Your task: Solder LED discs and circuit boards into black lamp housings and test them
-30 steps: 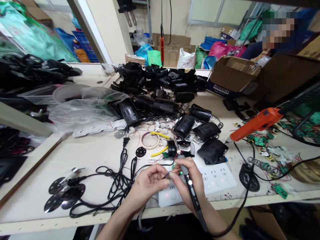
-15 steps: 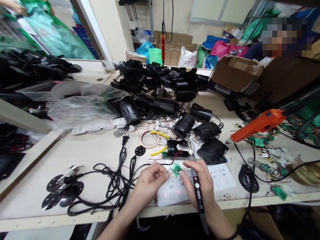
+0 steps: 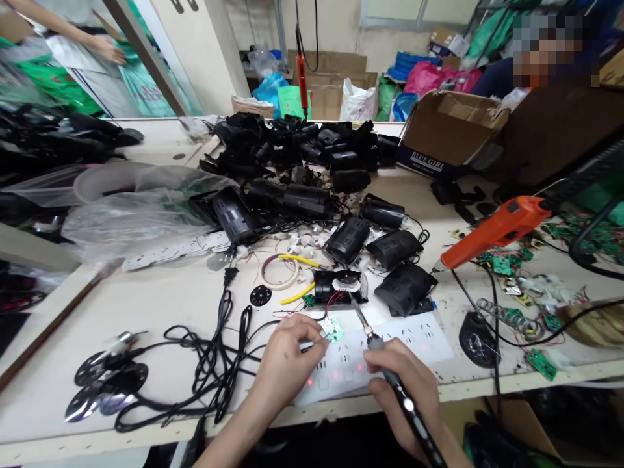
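Observation:
My left hand (image 3: 296,351) pinches the edge of a small green circuit board (image 3: 333,330) with red wires leading up from it. My right hand (image 3: 404,390) is wrapped round a soldering iron (image 3: 408,404), its metal tip pointing up and left, apart from the board. Behind them lies an open black housing (image 3: 329,288) with a whitish round part in it. Under both hands is a white power strip (image 3: 348,374) with red lights. Yellow-handled pliers (image 3: 298,294) and a roll of tape (image 3: 279,272) are to the left of the housing.
Black cords (image 3: 214,364) and shiny discs (image 3: 107,383) lie at the left. An orange electric screwdriver (image 3: 492,234) reaches in from the right, near loose green boards (image 3: 541,364). Black housings (image 3: 302,143) are heaped at the back beside a cardboard box (image 3: 451,130). Another person's hand (image 3: 108,49) is at the far left.
My right hand has let go of the board and moved right and down, tilting the soldering iron forward. My left hand keeps the board. The view has shifted slightly.

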Motion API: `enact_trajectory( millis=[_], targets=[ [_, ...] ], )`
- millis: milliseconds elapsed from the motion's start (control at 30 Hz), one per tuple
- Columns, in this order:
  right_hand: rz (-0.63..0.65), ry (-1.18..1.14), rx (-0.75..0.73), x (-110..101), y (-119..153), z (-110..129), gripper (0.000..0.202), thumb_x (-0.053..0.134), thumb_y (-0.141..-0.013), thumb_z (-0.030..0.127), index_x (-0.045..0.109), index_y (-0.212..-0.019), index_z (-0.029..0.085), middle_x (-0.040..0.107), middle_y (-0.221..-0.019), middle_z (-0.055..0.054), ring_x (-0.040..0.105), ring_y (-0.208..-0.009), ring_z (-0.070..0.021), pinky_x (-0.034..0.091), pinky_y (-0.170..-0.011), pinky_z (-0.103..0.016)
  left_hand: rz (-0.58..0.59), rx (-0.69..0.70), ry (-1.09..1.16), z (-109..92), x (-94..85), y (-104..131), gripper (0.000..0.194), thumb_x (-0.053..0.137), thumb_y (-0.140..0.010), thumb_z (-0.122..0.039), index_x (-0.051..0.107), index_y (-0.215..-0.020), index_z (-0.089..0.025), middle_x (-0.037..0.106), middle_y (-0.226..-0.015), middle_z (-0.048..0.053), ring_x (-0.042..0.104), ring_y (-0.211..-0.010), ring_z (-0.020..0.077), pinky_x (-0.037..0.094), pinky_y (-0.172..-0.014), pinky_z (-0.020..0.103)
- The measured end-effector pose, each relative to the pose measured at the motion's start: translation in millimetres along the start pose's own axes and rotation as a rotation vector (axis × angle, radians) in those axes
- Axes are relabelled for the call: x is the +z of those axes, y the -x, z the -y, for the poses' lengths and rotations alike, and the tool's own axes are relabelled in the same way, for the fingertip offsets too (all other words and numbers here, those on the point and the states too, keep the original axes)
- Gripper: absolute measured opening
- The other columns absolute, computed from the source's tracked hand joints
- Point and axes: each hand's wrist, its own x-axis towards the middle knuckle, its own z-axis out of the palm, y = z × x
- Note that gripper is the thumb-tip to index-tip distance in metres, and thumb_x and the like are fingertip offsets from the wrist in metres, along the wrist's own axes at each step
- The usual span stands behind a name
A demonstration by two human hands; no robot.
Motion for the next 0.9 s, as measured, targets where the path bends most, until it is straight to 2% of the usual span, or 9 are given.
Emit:
enact_trajectory(
  millis=[100, 167, 267, 400, 567, 733, 900],
  targets=[
    [-0.021, -0.112, 0.120, -7, 6, 0, 0.021, 0.049, -0.094, 0.016, 0.061, -0.108, 0.024, 0.057, -0.075, 0.000, 0.057, -0.063, -0.0134, 0.047, -0.056, -0.024, -0.005, -0.025, 0.016, 2, 2.3, -1, 0.017, 0.058, -0.071, -0.032, 0.061, -0.058, -0.021, 0.068, -0.090, 0.007, 0.061, -0.093, 0.0258, 0.043, -0.090, 0.041],
    [-0.030, -0.105, 0.166, -11, 10, 1, 0.024, 0.049, -0.094, 0.016, 0.062, -0.111, 0.025, 0.059, -0.074, 0.001, 0.058, -0.062, -0.0134, 0.048, -0.056, -0.024, -0.002, -0.049, 0.030, 2, 3.4, -1, 0.016, 0.058, -0.069, -0.032, 0.060, -0.057, -0.022, 0.069, -0.089, 0.007, 0.062, -0.092, 0.0250, 0.044, -0.089, 0.039],
    [0.029, -0.062, 0.122, -15, 16, 3, 0.035, 0.051, -0.092, 0.013, 0.060, -0.123, 0.025, 0.061, -0.076, 0.000, 0.061, -0.064, -0.0142, 0.049, -0.058, -0.024, 0.022, -0.082, 0.051, 2, 4.0, -1, 0.015, 0.058, -0.069, -0.031, 0.058, -0.057, -0.022, 0.069, -0.086, 0.006, 0.064, -0.088, 0.0232, 0.045, -0.087, 0.037],
    [0.046, 0.000, 0.120, -13, 24, 6, 0.029, 0.050, -0.093, 0.019, 0.063, -0.118, 0.023, 0.065, -0.075, -0.002, 0.063, -0.065, -0.0164, 0.050, -0.059, -0.027, 0.035, -0.105, 0.050, 1, 3.7, -1, 0.012, 0.058, -0.068, -0.028, 0.058, -0.058, -0.022, 0.071, -0.084, 0.004, 0.065, -0.085, 0.0220, 0.046, -0.084, 0.035],
    [-0.010, 0.189, 0.175, -6, 32, 9, 0.024, 0.048, -0.097, 0.031, 0.067, -0.112, 0.027, 0.074, -0.097, -0.005, 0.069, -0.090, -0.0224, 0.055, -0.079, -0.033, 0.038, -0.093, 0.050, 1, 3.2, -1, 0.012, 0.058, -0.069, -0.026, 0.058, -0.058, -0.021, 0.071, -0.083, 0.004, 0.066, -0.083, 0.0222, 0.047, -0.083, 0.035],
    [0.020, 0.135, 0.173, -5, 28, 10, 0.022, 0.047, -0.097, 0.034, 0.063, -0.111, 0.029, 0.074, -0.093, -0.002, 0.071, -0.081, -0.0195, 0.056, -0.074, -0.029, 0.034, -0.093, 0.056, 1, 2.8, -1, 0.011, 0.058, -0.069, -0.025, 0.059, -0.059, -0.021, 0.072, -0.082, 0.004, 0.066, -0.082, 0.0223, 0.047, -0.082, 0.035],
    [0.061, 0.180, 0.203, -7, 25, 10, 0.019, 0.051, -0.095, 0.035, 0.063, -0.110, 0.031, 0.074, -0.093, 0.001, 0.071, -0.083, -0.0182, 0.056, -0.076, -0.027, 0.041, -0.093, 0.064, 1, 2.9, -1, 0.011, 0.057, -0.069, -0.026, 0.058, -0.059, -0.021, 0.072, -0.083, 0.005, 0.066, -0.083, 0.0227, 0.047, -0.082, 0.035]
  ],
)
